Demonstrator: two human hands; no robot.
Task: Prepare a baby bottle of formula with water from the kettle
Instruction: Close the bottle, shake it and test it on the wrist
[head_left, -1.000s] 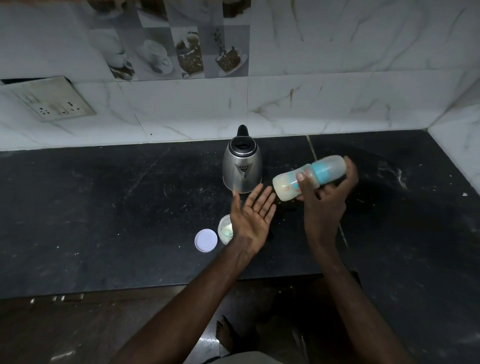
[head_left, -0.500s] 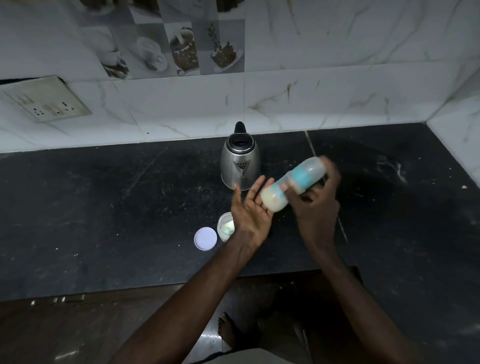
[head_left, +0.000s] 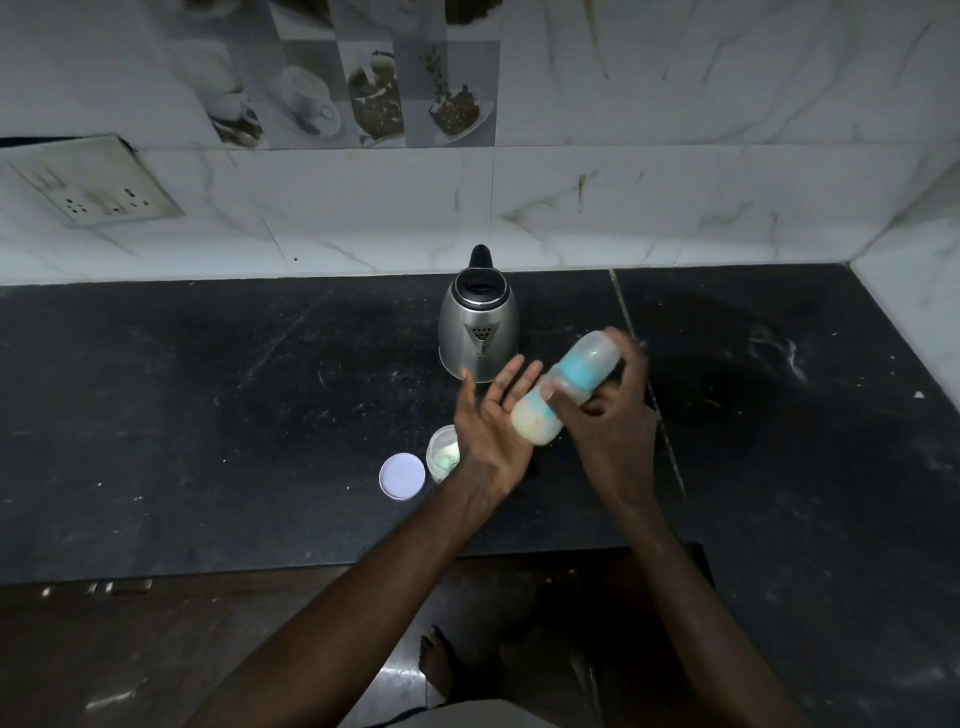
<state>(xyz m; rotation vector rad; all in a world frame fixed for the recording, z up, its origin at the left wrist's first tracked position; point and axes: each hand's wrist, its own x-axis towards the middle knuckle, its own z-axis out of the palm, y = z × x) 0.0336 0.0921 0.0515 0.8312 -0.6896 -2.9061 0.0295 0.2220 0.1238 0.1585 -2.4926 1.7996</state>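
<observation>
My right hand (head_left: 610, 415) grips a baby bottle (head_left: 563, 395) with a blue collar and clear cap, tilted so its milky base points down-left. That base rests against the palm of my left hand (head_left: 493, 421), which is held flat with fingers straight, palm up. The steel kettle (head_left: 479, 327) stands upright just behind my hands, its lid area dark. A small open formula jar (head_left: 442, 452) sits on the counter beside my left wrist, partly hidden by it. Its white lid (head_left: 401, 476) lies flat to the left.
The black stone counter (head_left: 208, 415) ends at a front edge near my forearms. White marble wall tiles rise behind and at the right corner. A wall socket plate (head_left: 93, 182) is at upper left. A bare foot (head_left: 441, 665) shows on the floor below.
My right hand has swung the bottle down and left, from held apart and nearly level to its base meeting my left palm. My left hand stayed in place.
</observation>
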